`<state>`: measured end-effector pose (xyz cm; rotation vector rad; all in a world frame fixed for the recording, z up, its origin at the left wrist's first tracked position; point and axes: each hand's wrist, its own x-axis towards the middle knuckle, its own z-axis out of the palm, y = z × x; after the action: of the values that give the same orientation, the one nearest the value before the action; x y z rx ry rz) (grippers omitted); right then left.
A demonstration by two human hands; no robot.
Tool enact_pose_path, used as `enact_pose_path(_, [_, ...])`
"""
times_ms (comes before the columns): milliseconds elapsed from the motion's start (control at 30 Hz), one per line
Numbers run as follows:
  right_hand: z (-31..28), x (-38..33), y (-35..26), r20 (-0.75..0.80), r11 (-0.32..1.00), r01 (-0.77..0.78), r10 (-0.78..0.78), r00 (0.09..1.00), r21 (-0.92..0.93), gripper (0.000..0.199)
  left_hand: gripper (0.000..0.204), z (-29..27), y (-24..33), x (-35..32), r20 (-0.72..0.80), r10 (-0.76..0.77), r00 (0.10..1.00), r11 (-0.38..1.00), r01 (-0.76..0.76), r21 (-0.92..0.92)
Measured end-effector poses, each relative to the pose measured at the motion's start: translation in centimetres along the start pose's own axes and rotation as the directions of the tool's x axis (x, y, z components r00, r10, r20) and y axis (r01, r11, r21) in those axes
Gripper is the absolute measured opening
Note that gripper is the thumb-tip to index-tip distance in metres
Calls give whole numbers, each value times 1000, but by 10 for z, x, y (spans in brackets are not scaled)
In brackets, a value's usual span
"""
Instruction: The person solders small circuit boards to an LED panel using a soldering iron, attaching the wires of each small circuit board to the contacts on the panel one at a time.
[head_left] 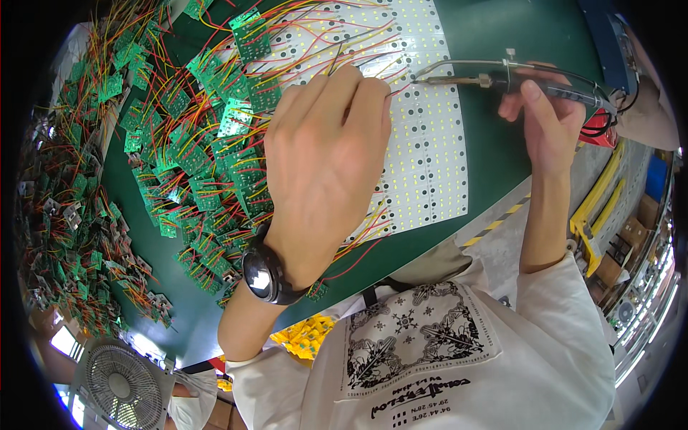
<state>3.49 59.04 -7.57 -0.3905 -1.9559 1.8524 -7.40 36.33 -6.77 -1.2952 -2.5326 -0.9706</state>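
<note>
My left hand (326, 154), a dark watch (261, 276) on its wrist, is closed over a white sheet of LED panels (430, 172). Its thumb and forefinger pinch a thin red wire (401, 89). In my right hand (550, 125) is a soldering iron (555, 89), with a curved metal solder-feed tube (462, 62) clamped alongside. The iron's tip points left and sits close to the wire's end; whether they touch I cannot tell. Small green circuit boards (247, 179) with red, yellow and black wires lie along the sheet's left side.
A big heap of wired green boards (72, 244) fills the left. The green tabletop (505, 143) carries the sheet. A dark blue box (605, 43) stands at the far right, near another person's arm (648, 107). A fan (122, 380) and yellow pallet truck (598, 208) are beyond the table.
</note>
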Motion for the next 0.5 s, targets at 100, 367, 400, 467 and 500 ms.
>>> enact_pose_path(100, [-1, 0, 0, 9, 1000, 1, -1, 1000, -15, 25, 10, 0, 0, 1, 4, -2, 1000, 1000, 2, -7])
enact_pose_path(367, [0, -1, 2, 16, 1000, -7, 7, 1000, -9, 27, 9, -1, -2, -2, 15, -20, 1000, 1000, 21, -20])
enact_pose_path(400, [0, -1, 1, 16, 1000, -8, 9, 1000, -4, 27, 9, -2, -2, -2, 20, -20, 1000, 1000, 20, -24])
enact_pose_path(467, [0, -1, 0, -20, 999, 15, -14, 1000, 42, 26, 9, -2, -1, -1, 30, -21, 999, 1000, 22, -23])
enact_pose_path(500, [0, -1, 0, -18, 999, 15, -14, 1000, 45, 26, 8, -1, -2, -1, 20, -9, 1000, 999, 10, -33])
